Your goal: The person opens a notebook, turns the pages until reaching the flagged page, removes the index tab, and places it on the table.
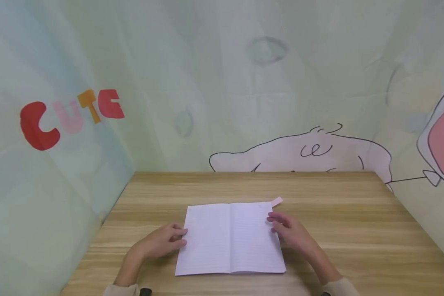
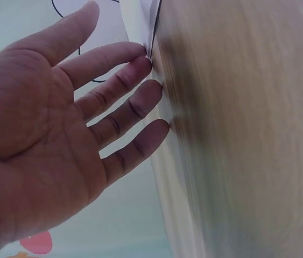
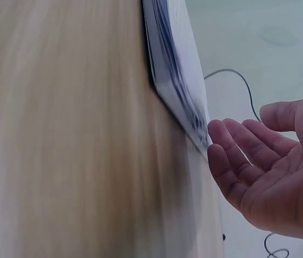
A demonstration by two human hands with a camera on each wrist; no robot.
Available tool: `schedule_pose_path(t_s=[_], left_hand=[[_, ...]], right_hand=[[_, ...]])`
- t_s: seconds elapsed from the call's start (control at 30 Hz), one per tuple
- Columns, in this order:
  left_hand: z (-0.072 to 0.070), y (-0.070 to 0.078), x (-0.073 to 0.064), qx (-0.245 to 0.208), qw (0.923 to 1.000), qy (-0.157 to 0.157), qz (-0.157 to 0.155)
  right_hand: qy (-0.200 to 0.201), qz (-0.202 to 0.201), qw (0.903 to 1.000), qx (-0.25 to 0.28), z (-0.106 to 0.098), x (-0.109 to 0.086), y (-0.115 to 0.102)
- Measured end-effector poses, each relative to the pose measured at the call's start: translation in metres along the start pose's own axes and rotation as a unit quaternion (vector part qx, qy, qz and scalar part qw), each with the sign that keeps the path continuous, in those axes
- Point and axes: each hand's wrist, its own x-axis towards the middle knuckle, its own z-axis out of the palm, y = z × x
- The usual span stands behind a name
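Note:
An open notebook (image 1: 207,242) with lined white pages lies on the wooden table, its centre fold pointing toward me. A pink tab (image 1: 277,201) sticks out past its far right corner. At the left edge of the notebook is my left hand (image 1: 159,241), fingertips right at the page edge. The left wrist view shows this hand's palm and spread fingers (image 2: 124,105), with nothing gripped. My right hand (image 1: 294,235) is by the right edge, its loosely bent fingers overlapping the page. From the right wrist, layered page edges (image 3: 175,80) show beside the fingertips.
The wooden table (image 1: 355,230) extends around the notebook on all sides. A pale printed curtain (image 1: 222,102) hangs behind it and along both sides, with coloured letters at left and a cartoon outline at the back.

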Motion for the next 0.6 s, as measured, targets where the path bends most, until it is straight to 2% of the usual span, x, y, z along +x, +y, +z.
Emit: schedule_pose_path(t_s=[0.23, 0.4, 0.6], left_hand=[[0.0, -0.002, -0.002, -0.016, 0.9999, -0.005, 0.001], [-0.002, -0.001, -0.003, -0.026, 0.9995, -0.019, 0.006], [-0.003, 0.002, -0.003, -0.033, 0.999, -0.029, 0.014]], right_hand=[[0.027, 0.0, 0.9989, -0.037, -0.011, -0.003, 0.007], [0.022, -0.014, 0.9975, -0.066, -0.015, -0.005, 0.009], [0.024, -0.012, 0.9927, -0.118, -0.017, -0.007, 0.007]])
